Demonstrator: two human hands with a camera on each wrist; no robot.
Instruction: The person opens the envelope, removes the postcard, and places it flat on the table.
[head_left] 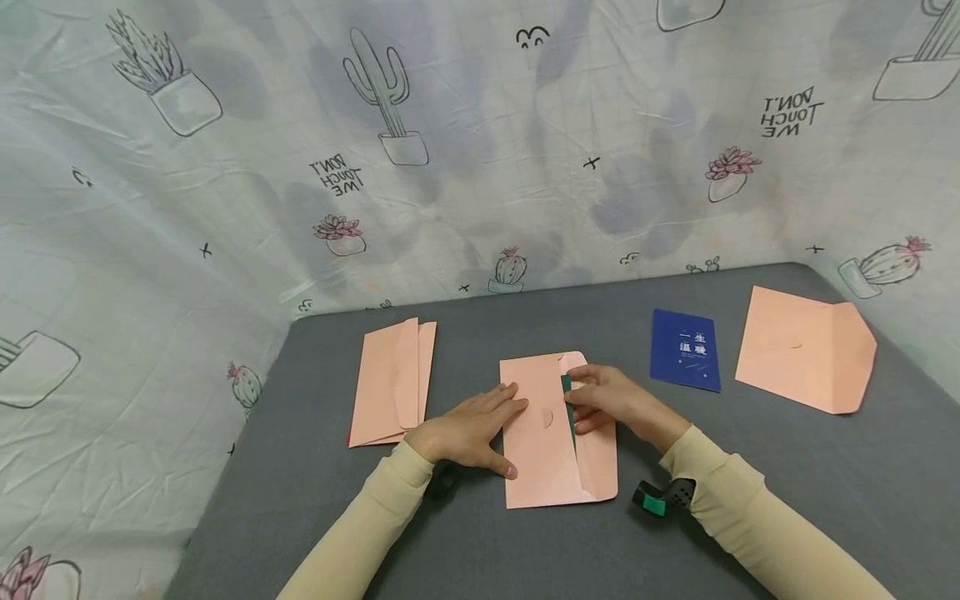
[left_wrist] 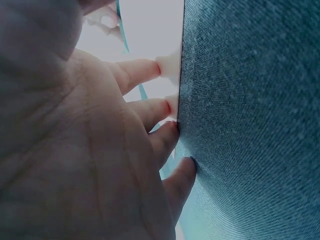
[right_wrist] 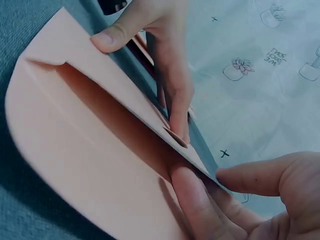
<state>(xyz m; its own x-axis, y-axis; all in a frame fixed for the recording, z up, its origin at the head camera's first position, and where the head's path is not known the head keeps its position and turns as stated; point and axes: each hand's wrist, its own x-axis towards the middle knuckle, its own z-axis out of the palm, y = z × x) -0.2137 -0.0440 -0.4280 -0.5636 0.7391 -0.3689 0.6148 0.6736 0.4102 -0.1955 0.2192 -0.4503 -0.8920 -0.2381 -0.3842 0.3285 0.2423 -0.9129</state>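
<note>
A peach envelope [head_left: 525,450] lies on the table with its flap unfolded to the right. The narrow strip of a green card [head_left: 567,408] shows along the mouth. My right hand [head_left: 607,396] pinches the card there, thumb above and fingers below; the right wrist view shows those fingers [right_wrist: 192,200] inside the pocket, where much of the card is hidden. Across the envelope's left edge rests my left hand [head_left: 472,429], fingers extended and spread over the paper. In the left wrist view, most of its fingertips [left_wrist: 150,70] touch the envelope and one touches the cloth.
Overlapping peach envelopes [head_left: 384,383] lie on the left, a bit of red at their lower corner. To the right are a blue card [head_left: 684,350] with white lettering and another peach envelope [head_left: 787,350], its flap unfolded. A patterned curtain [head_left: 480,167] closes off the grey table's [head_left: 712,517] back.
</note>
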